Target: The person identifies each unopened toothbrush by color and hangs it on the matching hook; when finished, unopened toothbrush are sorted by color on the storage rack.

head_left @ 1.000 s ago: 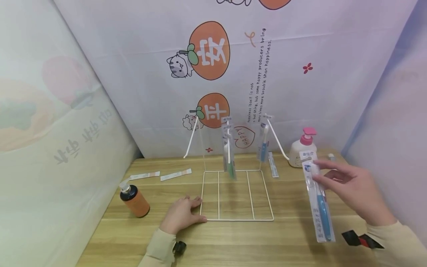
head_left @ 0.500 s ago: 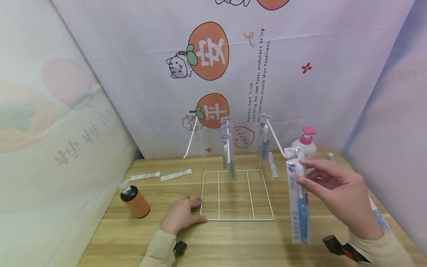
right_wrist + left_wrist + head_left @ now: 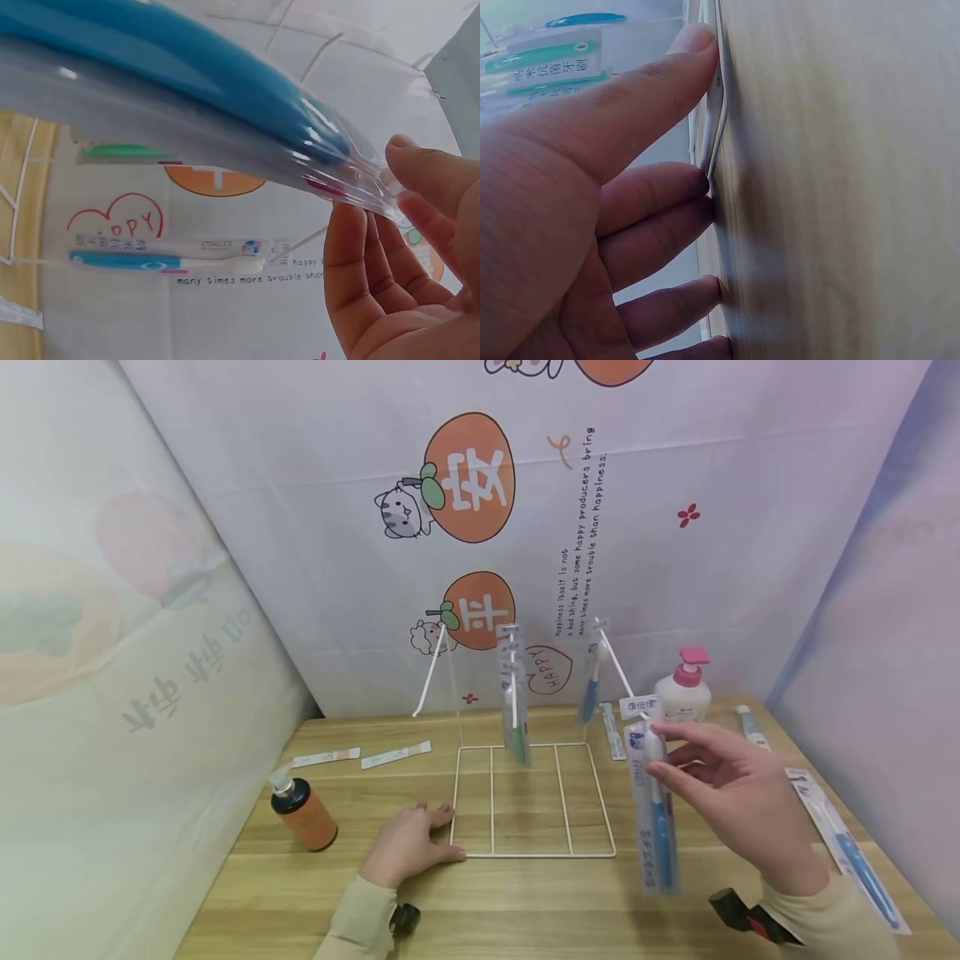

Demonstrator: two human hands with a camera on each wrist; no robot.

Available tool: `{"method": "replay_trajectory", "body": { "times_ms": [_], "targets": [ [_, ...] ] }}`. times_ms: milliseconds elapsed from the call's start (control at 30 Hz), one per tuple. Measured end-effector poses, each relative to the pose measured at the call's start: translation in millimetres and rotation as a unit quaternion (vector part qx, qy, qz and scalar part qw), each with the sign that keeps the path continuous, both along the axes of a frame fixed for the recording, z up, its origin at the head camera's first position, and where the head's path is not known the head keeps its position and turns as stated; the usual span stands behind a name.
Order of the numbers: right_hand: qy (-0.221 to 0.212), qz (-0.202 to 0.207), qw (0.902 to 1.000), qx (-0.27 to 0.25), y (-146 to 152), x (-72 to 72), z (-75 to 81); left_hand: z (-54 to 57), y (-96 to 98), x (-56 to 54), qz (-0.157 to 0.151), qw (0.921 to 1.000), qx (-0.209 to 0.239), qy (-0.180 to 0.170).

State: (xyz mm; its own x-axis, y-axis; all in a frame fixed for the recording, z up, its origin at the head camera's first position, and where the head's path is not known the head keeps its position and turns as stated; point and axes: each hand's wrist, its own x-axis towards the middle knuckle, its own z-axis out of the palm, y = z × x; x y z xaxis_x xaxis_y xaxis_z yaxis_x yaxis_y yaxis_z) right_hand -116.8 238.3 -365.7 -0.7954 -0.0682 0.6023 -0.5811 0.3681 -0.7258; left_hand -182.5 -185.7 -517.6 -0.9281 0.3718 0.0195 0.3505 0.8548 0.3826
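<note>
My right hand (image 3: pixel 735 793) pinches a blue toothbrush (image 3: pixel 660 839) in clear packaging near its top. The pack hangs upright at the tip of the rack's right prong; whether the prong is in the pack's hole I cannot tell. In the right wrist view, the held toothbrush (image 3: pixel 187 75) crosses close to the camera. My left hand (image 3: pixel 408 843) rests at the front left corner of the white wire rack (image 3: pixel 536 857), thumb and fingers touching its base. Packaged green toothbrushes (image 3: pixel 517 727) hang on the middle prong, and a packaged blue toothbrush (image 3: pixel 591 689) at the back of the right prong.
An orange bottle with a black top (image 3: pixel 306 814) and two flat packets (image 3: pixel 396 754) lie left of the rack. Behind my right hand stand a pink-topped pump bottle (image 3: pixel 682 693) and a small tube (image 3: pixel 752 727). Another packaged toothbrush (image 3: pixel 851 852) lies at the right. The left prong (image 3: pixel 430 672) is bare.
My right hand has moved left with the packaged toothbrush, bringing its top to the right prong's tip. The blue toothbrush on that prong has shifted slightly. My left hand stays put.
</note>
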Motion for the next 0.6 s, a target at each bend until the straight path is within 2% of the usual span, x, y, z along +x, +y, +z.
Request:
{"method": "replay_trajectory", "body": {
  "times_ms": [267, 433, 600],
  "targets": [
    [0.062, -0.034, 0.9973, 0.016, -10.2, -19.3, -11.1, 0.2, 0.8, -0.5, 0.001, 1.0, 0.0, -0.001],
    [0.077, -0.059, 0.9948, 0.032, -15.3, -33.3, -12.6, 1.1, 1.1, 0.0, 0.001, 1.0, 0.005, -0.007],
    [0.089, -0.081, 0.9917, 0.044, -20.2, -54.7, -13.6, 0.2, 0.7, 0.1, 0.004, 0.9999, 0.004, -0.01]
  ]
}}
